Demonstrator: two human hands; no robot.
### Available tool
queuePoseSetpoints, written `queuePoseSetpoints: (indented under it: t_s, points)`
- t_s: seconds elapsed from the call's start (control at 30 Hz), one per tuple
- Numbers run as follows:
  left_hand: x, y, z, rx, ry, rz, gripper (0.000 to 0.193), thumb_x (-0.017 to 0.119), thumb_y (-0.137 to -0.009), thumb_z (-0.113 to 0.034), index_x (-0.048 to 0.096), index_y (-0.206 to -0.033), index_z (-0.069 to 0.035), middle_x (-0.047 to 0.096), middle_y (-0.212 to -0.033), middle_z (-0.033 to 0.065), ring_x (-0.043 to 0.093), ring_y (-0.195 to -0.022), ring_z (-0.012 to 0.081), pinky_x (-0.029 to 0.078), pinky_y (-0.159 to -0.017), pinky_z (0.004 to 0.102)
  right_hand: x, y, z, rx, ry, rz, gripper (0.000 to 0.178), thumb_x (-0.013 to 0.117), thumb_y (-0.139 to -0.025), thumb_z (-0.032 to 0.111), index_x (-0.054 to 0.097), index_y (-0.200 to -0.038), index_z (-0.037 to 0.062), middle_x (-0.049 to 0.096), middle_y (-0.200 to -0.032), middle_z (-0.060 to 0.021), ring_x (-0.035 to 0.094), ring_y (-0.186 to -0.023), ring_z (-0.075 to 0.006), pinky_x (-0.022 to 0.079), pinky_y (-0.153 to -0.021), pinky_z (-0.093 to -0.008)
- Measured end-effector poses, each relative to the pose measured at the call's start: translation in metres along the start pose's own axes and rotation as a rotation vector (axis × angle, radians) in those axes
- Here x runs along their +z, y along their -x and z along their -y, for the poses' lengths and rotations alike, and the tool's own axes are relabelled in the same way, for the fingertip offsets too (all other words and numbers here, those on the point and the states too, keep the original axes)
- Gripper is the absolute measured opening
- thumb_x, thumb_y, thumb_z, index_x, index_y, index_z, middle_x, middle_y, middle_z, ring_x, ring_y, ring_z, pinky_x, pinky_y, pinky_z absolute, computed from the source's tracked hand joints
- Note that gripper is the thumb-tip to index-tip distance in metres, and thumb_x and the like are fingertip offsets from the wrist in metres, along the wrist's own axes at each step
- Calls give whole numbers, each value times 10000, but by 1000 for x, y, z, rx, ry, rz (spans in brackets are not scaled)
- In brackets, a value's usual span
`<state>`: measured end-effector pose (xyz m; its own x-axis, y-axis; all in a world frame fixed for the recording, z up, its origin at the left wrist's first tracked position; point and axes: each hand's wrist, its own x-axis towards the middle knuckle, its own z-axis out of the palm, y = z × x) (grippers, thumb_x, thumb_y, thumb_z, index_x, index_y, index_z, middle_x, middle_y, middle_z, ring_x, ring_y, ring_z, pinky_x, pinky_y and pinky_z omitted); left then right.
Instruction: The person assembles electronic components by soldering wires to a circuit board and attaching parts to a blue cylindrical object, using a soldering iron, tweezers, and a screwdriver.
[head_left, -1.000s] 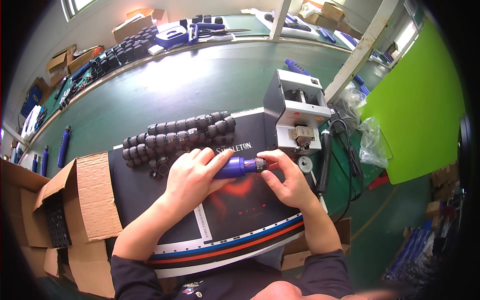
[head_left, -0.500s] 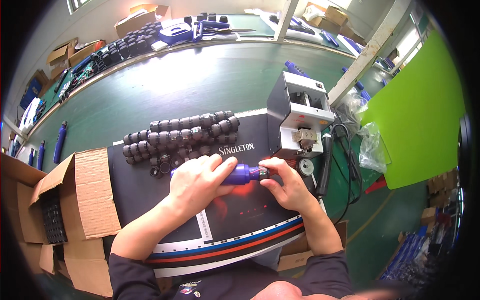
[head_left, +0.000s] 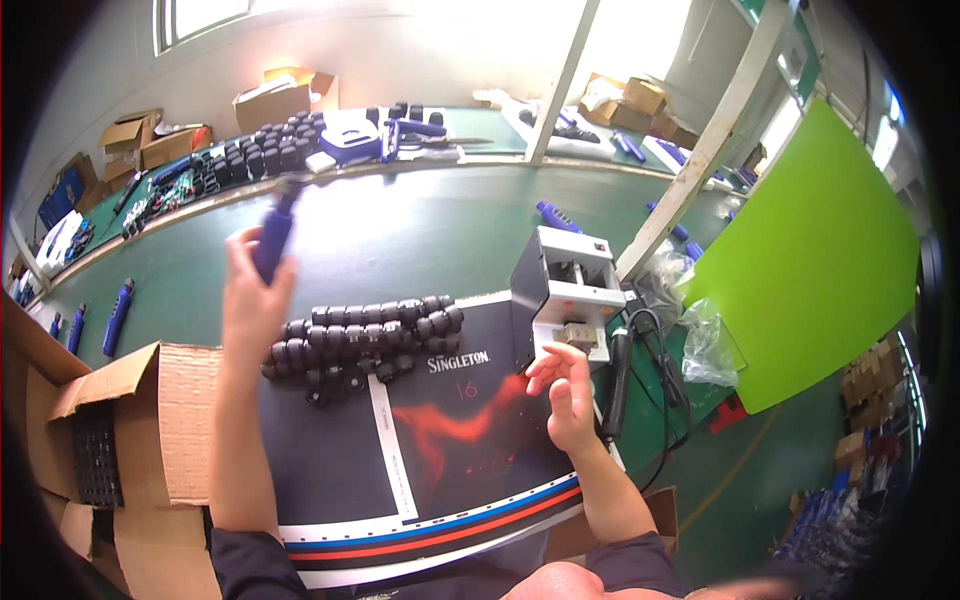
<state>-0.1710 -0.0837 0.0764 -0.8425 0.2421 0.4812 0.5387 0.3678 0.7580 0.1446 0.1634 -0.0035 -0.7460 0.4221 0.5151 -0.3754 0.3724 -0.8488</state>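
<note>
My left hand point(head_left: 248, 300) is raised at the left, beyond the near edge of the mat, with its fingers wrapped round a blue tube-shaped handle point(head_left: 273, 238). The handle stands tilted, its dark narrow end pointing up and slightly blurred. Over the right part of the printed black mat point(head_left: 325, 455) hovers my right hand point(head_left: 567, 402), fingers apart and loosely bent, with nothing in it. It is nearest to a grey and white bench machine point(head_left: 572, 290). Stacked rows of black ring-shaped caps point(head_left: 370, 338) lie on the mat between my hands.
A cardboard box point(head_left: 185, 425) with a black grid insert stands at the left. Several blue handles point(head_left: 118, 318) stand upright beyond it. A black corded tool point(head_left: 618, 385), clear plastic bags point(head_left: 710, 345) and a green sheet point(head_left: 810, 270) are at the right. Black caps point(head_left: 265, 155) line the far bench.
My left hand has carried the blue handle up and to the left, away from the mat. My right hand has let go of its end. The view has tilted upward.
</note>
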Motion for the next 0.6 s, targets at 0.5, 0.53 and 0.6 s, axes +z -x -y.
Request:
queuePoseSetpoints:
  t_s: [0.5, 0.53, 0.6]
  points:
    - [-27, -31, 173, -473, -856, 34, 722, 754, -895, -248, 445, -1543, -181, 549, -1438, 123, 543, -1306, 352, 463, -1087, 504, 12, -28, 52, -218, 491, 40, 259, 654, -1020, 228, 644, -1191, 33, 676, -901, -96, 678, -785, -167, 543, -724, -298]
    - [-29, -32, 166, -478, -857, 29, 722, 754, -895, -248, 445, -1543, -181, 549, -1438, 123, 543, -1306, 352, 463, -1087, 504, 7, -43, 64, -323, 604, 51, 230, 711, -966, 184, 666, -1137, 38, 691, -913, -132, 700, -808, -252, 563, -739, -347]
    - [-36, -35, 157, -208, -804, -250, 679, 741, -907, -248, 466, -1519, -144, 527, -1455, 138, 534, -1313, 351, 444, -1098, 509, -5, -91, 78, -574, 765, 8, 199, 733, -905, 128, 649, -1063, 40, 711, -979, -145, 700, -861, -344, 568, -774, -416]
